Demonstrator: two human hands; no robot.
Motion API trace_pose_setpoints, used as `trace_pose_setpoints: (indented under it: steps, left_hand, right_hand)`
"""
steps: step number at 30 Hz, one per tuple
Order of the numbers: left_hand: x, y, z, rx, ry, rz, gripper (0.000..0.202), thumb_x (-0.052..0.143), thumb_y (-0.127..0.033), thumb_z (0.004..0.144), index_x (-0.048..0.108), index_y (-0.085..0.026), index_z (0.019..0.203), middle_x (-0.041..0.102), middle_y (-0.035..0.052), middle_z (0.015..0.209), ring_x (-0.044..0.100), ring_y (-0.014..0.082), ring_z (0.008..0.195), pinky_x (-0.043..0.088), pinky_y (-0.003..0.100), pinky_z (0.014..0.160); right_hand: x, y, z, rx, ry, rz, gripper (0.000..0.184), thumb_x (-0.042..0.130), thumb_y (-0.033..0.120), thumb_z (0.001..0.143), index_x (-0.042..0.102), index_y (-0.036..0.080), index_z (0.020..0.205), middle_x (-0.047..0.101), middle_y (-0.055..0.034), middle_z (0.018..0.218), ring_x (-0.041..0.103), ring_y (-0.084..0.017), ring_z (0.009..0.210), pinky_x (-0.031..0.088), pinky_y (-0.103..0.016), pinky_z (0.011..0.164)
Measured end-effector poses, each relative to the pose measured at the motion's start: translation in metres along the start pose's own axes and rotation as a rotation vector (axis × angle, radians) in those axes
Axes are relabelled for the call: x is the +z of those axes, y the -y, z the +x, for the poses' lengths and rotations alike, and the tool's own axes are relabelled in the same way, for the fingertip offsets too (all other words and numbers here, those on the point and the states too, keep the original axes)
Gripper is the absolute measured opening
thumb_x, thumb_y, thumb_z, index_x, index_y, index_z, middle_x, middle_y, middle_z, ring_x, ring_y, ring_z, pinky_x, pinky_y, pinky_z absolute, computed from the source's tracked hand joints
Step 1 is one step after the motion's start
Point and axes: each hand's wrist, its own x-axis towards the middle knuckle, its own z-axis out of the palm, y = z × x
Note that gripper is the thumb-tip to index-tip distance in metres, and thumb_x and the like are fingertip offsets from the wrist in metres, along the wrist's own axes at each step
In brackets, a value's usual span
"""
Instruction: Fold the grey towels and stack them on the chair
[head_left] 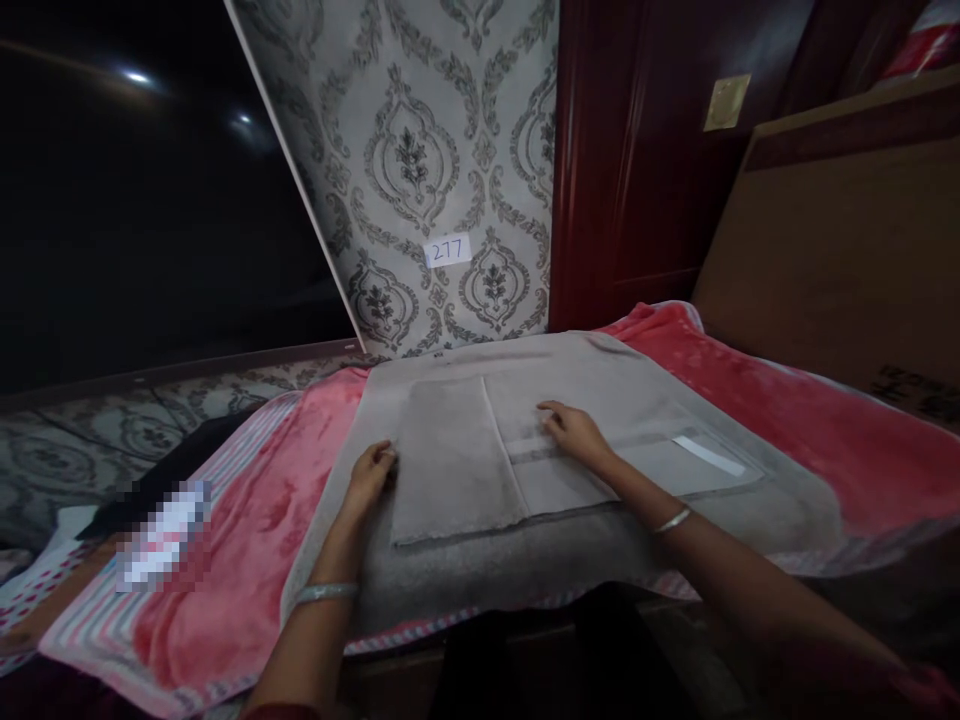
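A grey towel [480, 480] lies spread flat, with a folded layer [450, 460] on its left part and a narrower folded section [559, 470] beside that. My left hand [369, 478] rests at the left edge of the folded layer, its fingers curled against the cloth. Whether it pinches the cloth is hidden. My right hand [574, 435] lies on the narrower section, fingers flat on the towel. A white strip [709, 455] shows on the towel's right part, beyond my right forearm.
A pink fleece blanket [825, 440] with a striped border lies under the towel. Behind stand a damask-patterned wall [412, 170] with a paper label reading 277 [447, 251] and a dark red wooden door [630, 150]. A cardboard box [847, 260] stands at the right.
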Motion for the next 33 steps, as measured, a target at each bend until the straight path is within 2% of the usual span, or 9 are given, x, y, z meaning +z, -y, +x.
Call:
trace_pose_setpoints:
  steps: [2,4,8,10,16,20,23,30,33]
  left_hand:
    - [0.007,0.006,-0.001,0.035,0.001,-0.012,0.053,0.058,-0.047,0.077,0.065,-0.011,0.115,0.069,0.008,0.086,0.066,0.0222,0.079,0.053,0.035,0.075]
    - [0.016,0.011,-0.004,0.103,-0.032,0.006,0.052,0.058,-0.048,0.077,0.066,-0.013,0.114,0.069,0.0074,0.091,0.066,0.0223,0.088,0.052,0.034,0.082]
    - [0.024,0.021,-0.006,0.194,-0.056,0.062,0.059,0.053,-0.054,0.079,0.063,-0.015,0.123,0.064,0.0032,0.079,0.062,0.0221,0.075,0.051,0.035,0.074]
    - [0.023,0.025,-0.005,0.202,-0.034,0.042,0.066,0.052,-0.058,0.079,0.06,-0.015,0.129,0.062,0.0025,0.076,0.06,0.0223,0.073,0.051,0.035,0.071]
    - [0.021,0.026,-0.006,0.212,0.061,-0.008,0.075,0.055,-0.067,0.077,0.058,-0.02,0.135,0.068,0.0054,0.093,0.065,0.0245,0.092,0.052,0.037,0.085]
    - [0.024,0.027,-0.006,0.307,0.117,-0.015,0.066,0.059,-0.063,0.077,0.063,-0.024,0.129,0.069,0.0072,0.116,0.063,0.0252,0.109,0.048,0.039,0.099]
    - [0.026,0.029,-0.004,0.337,0.121,-0.001,0.062,0.059,-0.06,0.077,0.065,-0.024,0.128,0.067,0.0076,0.124,0.061,0.0256,0.114,0.046,0.042,0.103]
    - [0.025,0.03,-0.006,0.379,0.134,0.066,0.057,0.055,-0.055,0.083,0.062,-0.026,0.132,0.068,0.0061,0.12,0.062,0.0233,0.11,0.048,0.039,0.098]
    - [0.025,0.027,-0.009,0.393,0.139,0.118,0.055,0.054,-0.051,0.085,0.061,-0.027,0.133,0.068,0.0051,0.109,0.063,0.0216,0.101,0.049,0.037,0.092]
  right_hand:
    - [0.011,0.035,0.014,0.077,0.13,0.066,0.044,0.049,0.031,0.094,0.059,0.019,0.135,0.075,-0.0049,0.09,0.07,-0.019,0.081,0.051,-0.029,0.078]
    - [0.025,0.061,0.026,0.15,0.207,0.086,0.049,0.051,0.032,0.094,0.053,0.016,0.141,0.076,-0.0067,0.094,0.071,-0.019,0.077,0.051,-0.029,0.077]
    - [0.048,0.084,0.047,0.173,0.194,0.076,0.056,0.059,0.03,0.089,0.051,0.013,0.142,0.069,-0.0146,0.124,0.067,-0.026,0.107,0.049,-0.033,0.09]
    - [0.056,0.088,0.054,0.17,0.182,0.082,0.061,0.062,0.029,0.086,0.049,0.013,0.144,0.066,-0.0149,0.128,0.063,-0.028,0.116,0.048,-0.034,0.094]
    - [0.059,0.086,0.06,0.092,0.117,0.127,0.056,0.053,0.012,0.087,0.053,0.023,0.142,0.061,-0.0045,0.137,0.058,-0.019,0.123,0.043,-0.028,0.103]
    - [0.057,0.07,0.059,0.127,0.075,0.105,0.056,0.049,0.008,0.084,0.059,0.021,0.138,0.063,-0.0075,0.133,0.058,-0.021,0.122,0.041,-0.031,0.106]
    - [0.062,0.058,0.057,0.147,0.084,0.099,0.055,0.053,0.008,0.082,0.062,0.02,0.135,0.065,-0.0073,0.13,0.059,-0.021,0.122,0.042,-0.029,0.105]
    - [0.068,0.05,0.052,0.13,0.081,0.119,0.054,0.057,0.023,0.087,0.056,0.021,0.14,0.063,-0.0069,0.135,0.057,-0.02,0.124,0.042,-0.029,0.105]
    - [0.066,0.049,0.052,0.109,0.088,0.131,0.056,0.056,0.02,0.085,0.055,0.022,0.141,0.062,-0.0048,0.137,0.058,-0.019,0.123,0.043,-0.027,0.104]
